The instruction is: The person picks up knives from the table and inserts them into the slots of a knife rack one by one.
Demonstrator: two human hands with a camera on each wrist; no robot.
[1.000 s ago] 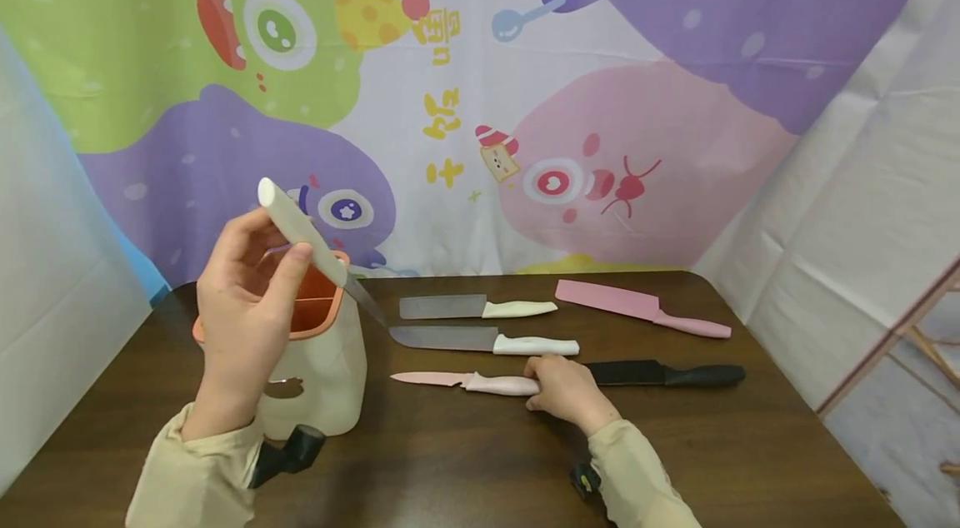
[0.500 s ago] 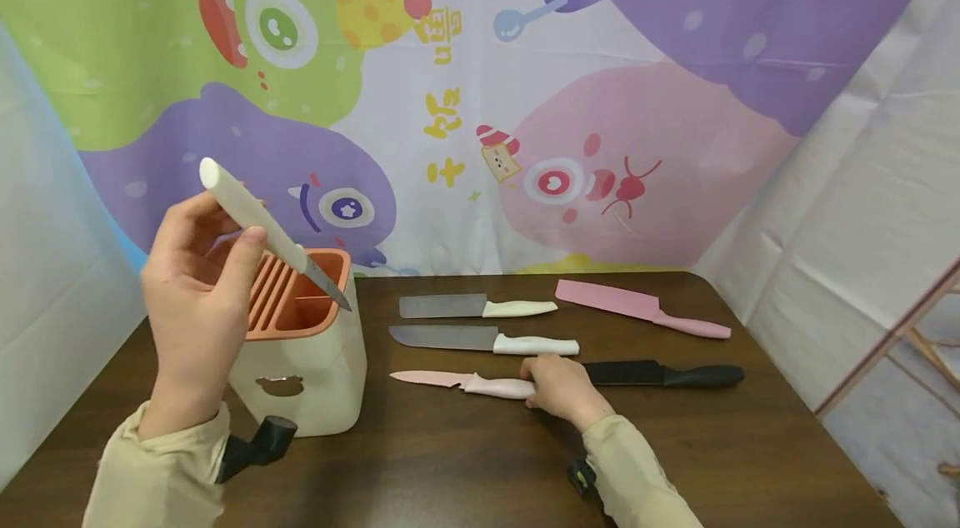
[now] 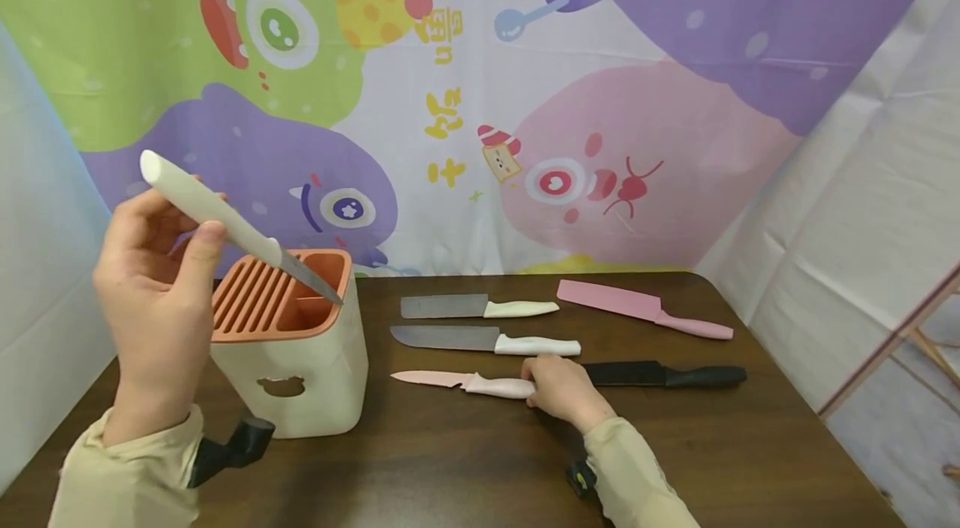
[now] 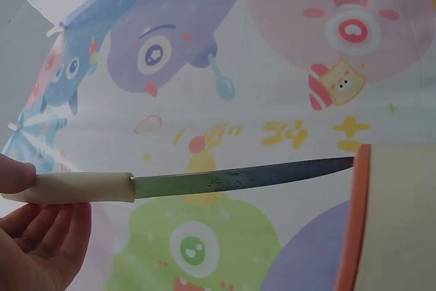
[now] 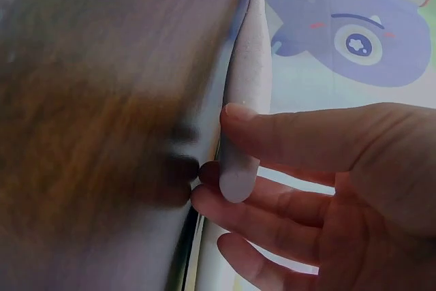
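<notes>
My left hand (image 3: 161, 286) pinches the cream handle of a narrow-bladed kitchen knife (image 4: 238, 180), thumb on one side and fingers on the other. It slants down to the right, handle end up, over the knife holder (image 3: 322, 386). In the left wrist view the blade's tip meets the holder's orange rim (image 4: 357, 219). My right hand (image 3: 566, 386) holds the handle end of a pale pink paring knife (image 3: 498, 386) that lies along the table, its blade pointing left. The right wrist view shows the thumb on one side of the pink handle (image 5: 248, 66) and fingertips at the tabletop.
Behind the paring knife lie a white-handled chef's knife (image 3: 450, 337) and a cream-handled cleaver (image 3: 446, 306). A pink cleaver (image 3: 611, 299) and a black knife (image 3: 701, 377) lie to the right. The holder's orange top has slots (image 3: 255, 295) on its left and open compartments on its right.
My left hand has moved left with the knife, uncovering the holder's slotted top; the blade tip has shifted from right of the holder to its right rim. The right hand stays on the paring knife.
</notes>
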